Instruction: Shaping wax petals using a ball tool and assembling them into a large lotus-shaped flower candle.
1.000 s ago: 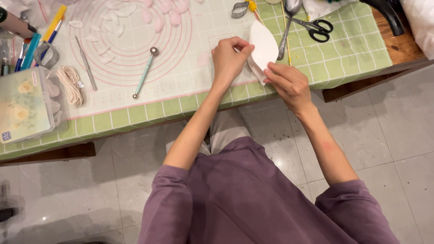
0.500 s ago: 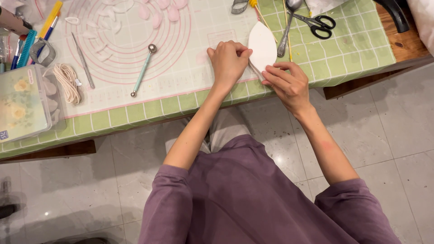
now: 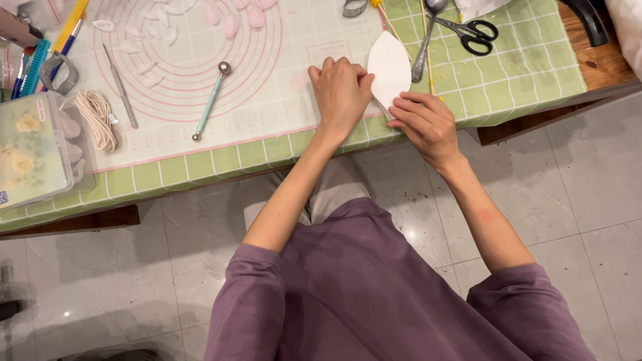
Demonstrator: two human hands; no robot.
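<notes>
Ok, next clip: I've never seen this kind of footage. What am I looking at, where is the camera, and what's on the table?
The camera is worn on a person's head and looks down past their purple sleeves. No machine: two bare hands. The left hand rests on the white leaf-shaped flat piece; the right hand touches its lower tip. Both work over a pale mat with pink circles on a green checked cloth. Nearby lie black-handled scissors, a ball-ended teal modelling tool, a coil of cream cord and a clear lidded box.
</notes>
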